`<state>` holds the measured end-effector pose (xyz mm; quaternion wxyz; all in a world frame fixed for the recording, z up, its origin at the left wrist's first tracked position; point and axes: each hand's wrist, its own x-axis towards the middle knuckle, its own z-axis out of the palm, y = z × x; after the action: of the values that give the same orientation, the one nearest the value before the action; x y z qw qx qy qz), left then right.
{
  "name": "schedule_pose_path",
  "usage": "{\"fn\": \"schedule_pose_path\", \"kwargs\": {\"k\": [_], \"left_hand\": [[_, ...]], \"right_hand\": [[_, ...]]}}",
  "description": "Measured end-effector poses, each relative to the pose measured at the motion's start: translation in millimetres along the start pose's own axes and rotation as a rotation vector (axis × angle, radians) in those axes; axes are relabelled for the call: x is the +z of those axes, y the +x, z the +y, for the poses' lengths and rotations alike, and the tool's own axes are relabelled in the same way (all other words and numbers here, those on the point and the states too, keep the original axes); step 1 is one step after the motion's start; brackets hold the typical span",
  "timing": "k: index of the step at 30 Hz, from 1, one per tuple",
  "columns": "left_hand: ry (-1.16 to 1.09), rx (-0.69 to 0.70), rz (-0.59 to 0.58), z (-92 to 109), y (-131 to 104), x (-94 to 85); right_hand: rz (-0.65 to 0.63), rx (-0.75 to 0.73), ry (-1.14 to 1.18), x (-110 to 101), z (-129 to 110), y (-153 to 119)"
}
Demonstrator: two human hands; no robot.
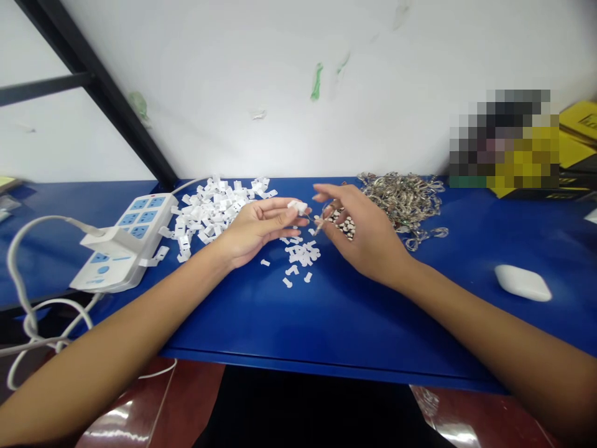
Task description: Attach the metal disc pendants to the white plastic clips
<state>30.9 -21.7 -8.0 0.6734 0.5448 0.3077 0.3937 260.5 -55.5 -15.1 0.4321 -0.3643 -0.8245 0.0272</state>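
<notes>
My left hand [261, 227] pinches a small white plastic piece [297, 206] between thumb and fingers. A thin wire-like cord [318, 226] runs from that piece to my right hand [361, 233], whose thumb and a finger close on it while the index finger stretches out above. Beneath the hands lies a loose heap of small flat white tabs [302, 254]. Small round pieces with dark and pale faces [345, 225] are partly hidden behind my right hand. Beside my left hand spreads a pile of white plastic housings [209, 208].
A tangled pile of thin cords [403, 199] lies at the back right. A white power strip [135, 233] with a plugged-in adapter stands at left. A white rounded case [523, 282] sits at right on the blue table [298, 323]. Yellow boxes [578, 140] are stacked behind.
</notes>
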Motion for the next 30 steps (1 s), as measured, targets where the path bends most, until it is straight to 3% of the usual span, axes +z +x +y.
{"fn": "schedule_pose_path", "kwargs": {"k": [3,6,10,15,20,23,27,30], "left_hand": [[0.002,0.075,0.059,10.6,2.5,-8.4],[-0.035,0.110,0.099,17.8,4.2,-14.8],[-0.030,0.079,0.066,13.5,6.0,-19.2],[-0.002,-0.002,0.017,1.4,6.8,-21.1],[0.025,-0.020,-0.017,0.6,5.2,-18.8],[0.037,-0.032,-0.033,1.0,4.3,-17.1],[0.041,-0.038,-0.028,0.8,4.3,-19.4],[0.037,-0.026,-0.034,2.5,5.5,-24.6]], "right_hand": [[-0.042,0.014,0.057,-1.7,1.1,-1.1],[-0.085,0.043,0.133,4.8,-14.2,-1.6],[-0.287,-0.021,0.182,13.8,-42.5,-4.1],[-0.429,-0.124,-0.081,3.9,-73.6,-24.0],[-0.413,-0.154,-0.252,0.5,-92.8,-51.8],[-0.356,-0.083,-0.202,4.6,-90.5,-53.4],[-0.273,0.126,0.033,10.4,-76.0,-31.5],[-0.420,0.255,0.181,16.9,-64.4,-3.0]]}}
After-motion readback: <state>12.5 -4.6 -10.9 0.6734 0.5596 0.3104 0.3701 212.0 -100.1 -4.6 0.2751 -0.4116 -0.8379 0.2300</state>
